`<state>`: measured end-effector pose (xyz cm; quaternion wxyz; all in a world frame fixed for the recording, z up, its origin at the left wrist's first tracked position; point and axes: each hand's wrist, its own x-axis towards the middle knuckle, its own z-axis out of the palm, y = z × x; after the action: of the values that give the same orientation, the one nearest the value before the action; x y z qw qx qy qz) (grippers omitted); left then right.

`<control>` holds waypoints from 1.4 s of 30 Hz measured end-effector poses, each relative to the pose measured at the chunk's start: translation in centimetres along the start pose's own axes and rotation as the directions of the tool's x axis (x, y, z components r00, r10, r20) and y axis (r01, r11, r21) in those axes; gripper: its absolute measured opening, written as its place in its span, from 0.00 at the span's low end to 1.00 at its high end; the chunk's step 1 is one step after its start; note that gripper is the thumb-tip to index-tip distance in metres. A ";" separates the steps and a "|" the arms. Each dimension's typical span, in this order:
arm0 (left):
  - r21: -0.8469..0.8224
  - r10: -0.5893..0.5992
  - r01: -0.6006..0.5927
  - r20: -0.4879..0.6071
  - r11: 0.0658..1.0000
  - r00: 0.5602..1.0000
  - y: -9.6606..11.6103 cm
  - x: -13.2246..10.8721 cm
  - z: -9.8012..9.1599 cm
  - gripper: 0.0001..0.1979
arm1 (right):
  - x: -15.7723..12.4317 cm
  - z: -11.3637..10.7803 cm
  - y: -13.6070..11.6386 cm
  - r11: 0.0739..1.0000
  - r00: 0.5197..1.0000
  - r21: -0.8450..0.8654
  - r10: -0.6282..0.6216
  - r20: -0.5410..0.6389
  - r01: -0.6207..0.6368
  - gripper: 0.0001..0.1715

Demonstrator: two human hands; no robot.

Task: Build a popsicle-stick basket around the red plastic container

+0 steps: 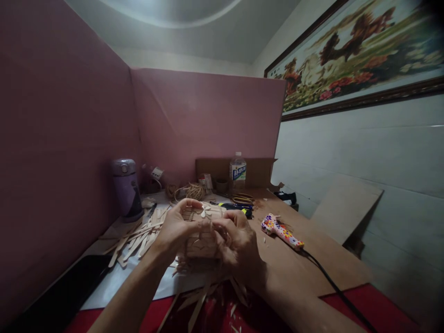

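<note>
A small box-like piece built of pale wooden craft sticks (201, 249) sits in front of me, with a white petal-shaped decoration (205, 212) on its top. My left hand (176, 227) is closed on its left side, fingers over the top edge and thumb across the front. At the right front, my right hand (243, 243) has its fingers curled and pinched close to the left thumb. Whatever lies between those right fingertips is too small and dim to name. Both hands partly hide the craft-stick piece.
Loose craft sticks (142, 238) lie left, beside a purple thermos (126, 192). Twine (194, 190), scissors (243, 199) and a labelled bottle (237, 173) stand behind. A flowered glue gun (282, 231) with a black cord rests on cardboard (312, 263). Wood scraps litter the red cloth (374, 303).
</note>
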<state>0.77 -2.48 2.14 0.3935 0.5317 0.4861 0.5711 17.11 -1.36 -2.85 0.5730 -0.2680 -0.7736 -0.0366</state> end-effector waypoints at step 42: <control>0.042 0.054 -0.051 -0.062 0.998 0.997 0.3 -0.3 0.4 0.20 | 0.8 -2.0 0.9 0.980 0.993 0.158 -0.114 -0.026 0.117 0.14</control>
<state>1.20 -2.78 2.40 0.3521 0.5340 0.4954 0.5877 19.05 -1.04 -1.63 0.5962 -0.1755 -0.7834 -0.0101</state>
